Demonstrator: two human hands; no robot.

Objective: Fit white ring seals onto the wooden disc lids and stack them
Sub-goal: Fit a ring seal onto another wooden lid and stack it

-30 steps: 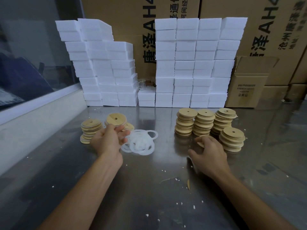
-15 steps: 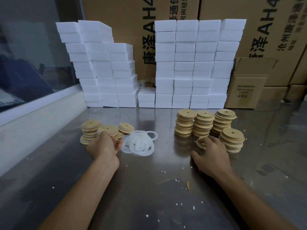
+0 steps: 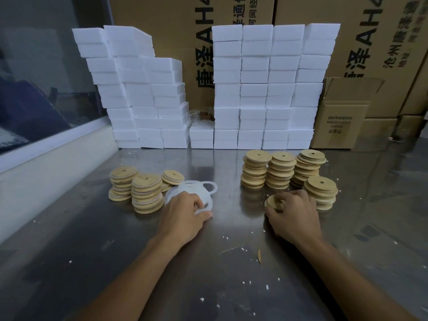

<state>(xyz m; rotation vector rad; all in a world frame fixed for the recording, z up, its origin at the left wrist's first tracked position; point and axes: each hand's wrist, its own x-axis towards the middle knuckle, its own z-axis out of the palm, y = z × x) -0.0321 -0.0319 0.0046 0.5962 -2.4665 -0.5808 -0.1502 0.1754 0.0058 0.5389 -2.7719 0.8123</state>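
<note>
1. More than one seal could be lifted at once: the thin white flexible ring seals lie overlapped in a loose pile at the centre of the steel tabletop, and it is judged that they would cling together when one is pulled.

2. The near left stack of finished round wooden disc lids with white seal edges stands just beside the ring pile and leans a little; a knock from the left hand could topple it into the two finished stacks behind it.

3. The four stacks of bare round wooden disc lids with centre holes on the right are unevenly piled; the nearest of them sits just beside the right hand and could be nudged over as a disc is drawn away.

4. The left hand is laid over the near edge of the ring pile, fingers curled down onto the rings; a ring appears to be pinched, though the exact hold is hidden beneath the fingers.

5. The right hand is closed round a single bare wooden disc lid, held low near the table, its left edge showing beyond the fingers.

6. No ring is yet fitted onto that disc.
</note>
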